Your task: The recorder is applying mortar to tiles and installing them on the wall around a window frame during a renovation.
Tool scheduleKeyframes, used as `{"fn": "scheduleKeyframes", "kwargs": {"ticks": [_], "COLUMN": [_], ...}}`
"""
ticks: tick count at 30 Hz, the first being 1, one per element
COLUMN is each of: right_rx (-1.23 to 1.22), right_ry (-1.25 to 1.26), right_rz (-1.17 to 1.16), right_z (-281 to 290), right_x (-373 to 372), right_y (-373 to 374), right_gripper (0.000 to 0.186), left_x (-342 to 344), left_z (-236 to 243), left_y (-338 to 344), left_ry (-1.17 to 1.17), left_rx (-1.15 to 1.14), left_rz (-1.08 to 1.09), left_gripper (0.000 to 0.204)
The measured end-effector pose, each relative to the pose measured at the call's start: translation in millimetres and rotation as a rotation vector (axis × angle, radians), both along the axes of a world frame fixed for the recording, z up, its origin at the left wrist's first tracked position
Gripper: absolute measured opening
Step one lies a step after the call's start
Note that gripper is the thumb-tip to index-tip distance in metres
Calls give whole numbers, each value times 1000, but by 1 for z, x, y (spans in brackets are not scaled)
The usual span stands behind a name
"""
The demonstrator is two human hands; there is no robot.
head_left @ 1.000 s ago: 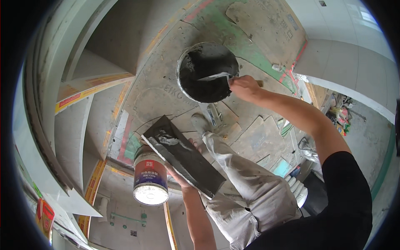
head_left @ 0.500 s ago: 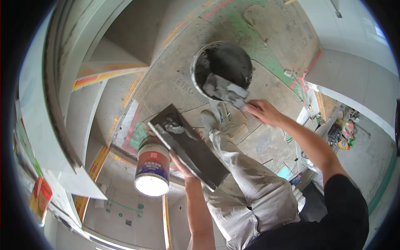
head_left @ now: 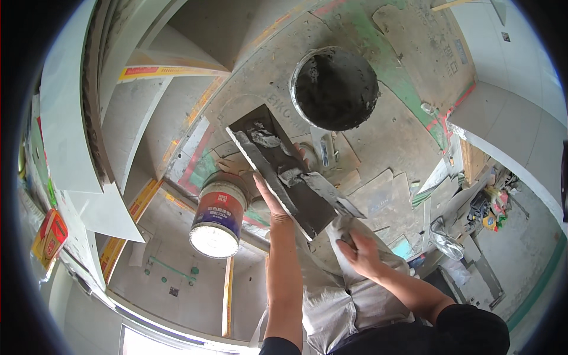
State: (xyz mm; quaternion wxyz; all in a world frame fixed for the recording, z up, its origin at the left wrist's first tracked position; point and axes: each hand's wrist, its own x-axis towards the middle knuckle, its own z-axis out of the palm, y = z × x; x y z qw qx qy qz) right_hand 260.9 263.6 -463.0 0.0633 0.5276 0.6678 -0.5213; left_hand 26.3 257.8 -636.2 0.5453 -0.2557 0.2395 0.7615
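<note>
Our right hand closed round trowel; trowel points forward-left from hand, onto tray. Our left hand half-curled under tray, gripping both long sides. Tray lies forward-left of right hand, long axis slanting forward-left; left hand nearer, around middle.

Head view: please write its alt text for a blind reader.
A bare left hand supports a long, dark rectangular board bearing grey paste; the right hand holds a flat grey trowel over it. Beyond stands a round, paste-smeared bucket.
</note>
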Motion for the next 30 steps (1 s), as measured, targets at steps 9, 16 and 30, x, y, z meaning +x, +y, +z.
{"fn": "scheduleKeyframes", "kwargs": {"ticks": [9, 16, 30], "right_rx": [511, 399, -364], "right_ry": [-300, -378, -88], "right_rz": [615, 1221, 288], "right_z": [-107, -272, -73], "right_x": [30, -50, -9], "right_y": [228, 328, 270], "right_gripper": [32, 34, 44], "left_x": [2, 0, -4], "left_z": [-6, -3, -24], "left_y": [-47, -86, -70], "left_ry": [16, 15, -16], "left_rx": [-10, -147, -83], "left_rz": [-19, -9, 91], "left_gripper": [109, 107, 105]}}
